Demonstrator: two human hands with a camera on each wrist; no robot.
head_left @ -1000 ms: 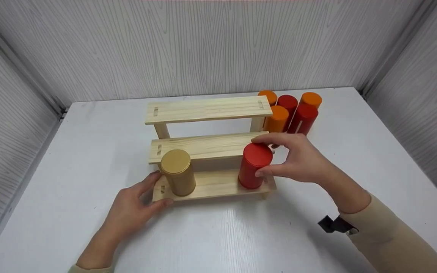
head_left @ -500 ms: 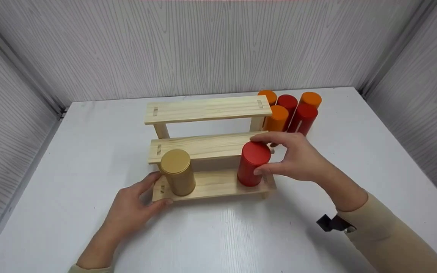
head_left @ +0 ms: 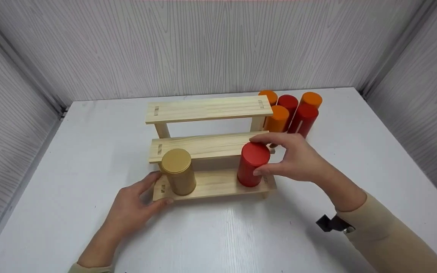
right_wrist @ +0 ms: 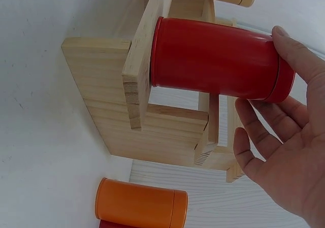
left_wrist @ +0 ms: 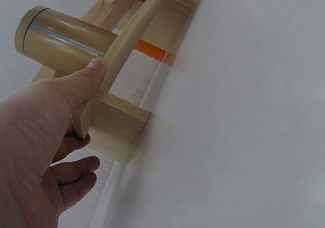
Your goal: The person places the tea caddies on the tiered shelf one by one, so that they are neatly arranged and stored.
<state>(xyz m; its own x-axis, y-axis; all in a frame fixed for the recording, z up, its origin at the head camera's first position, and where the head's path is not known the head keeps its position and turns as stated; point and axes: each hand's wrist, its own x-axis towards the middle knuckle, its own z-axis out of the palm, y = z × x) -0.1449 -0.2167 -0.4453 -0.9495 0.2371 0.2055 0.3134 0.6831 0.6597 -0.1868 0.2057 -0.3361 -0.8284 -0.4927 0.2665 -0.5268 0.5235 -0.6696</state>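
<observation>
A three-tier wooden rack point(head_left: 211, 109) stands on the white table. On its lowest shelf, toward the right end, a red canister point(head_left: 254, 165) stands upright, and my right hand point(head_left: 298, 157) holds it near the lid between thumb and fingers. In the right wrist view the base of the red canister point(right_wrist: 213, 58) meets the shelf. At the left end of that shelf stands a gold canister point(head_left: 180, 172). My left hand point(head_left: 133, 206) grips the shelf's left end beside it; the left wrist view shows the thumb point(left_wrist: 86, 80) on the shelf's front edge, close to the gold canister point(left_wrist: 63, 40).
Behind the rack's right end, several orange and red canisters stand close together, among them an orange canister point(head_left: 277, 118) and a red canister point(head_left: 305, 117). White wood-grain panels point(head_left: 211, 45) enclose the table point(head_left: 218, 235) at the back and both sides.
The red canister has shifted very slightly back and left on the lowest shelf, with my right hand moving along with it. My left hand has stayed on the rack's left end.
</observation>
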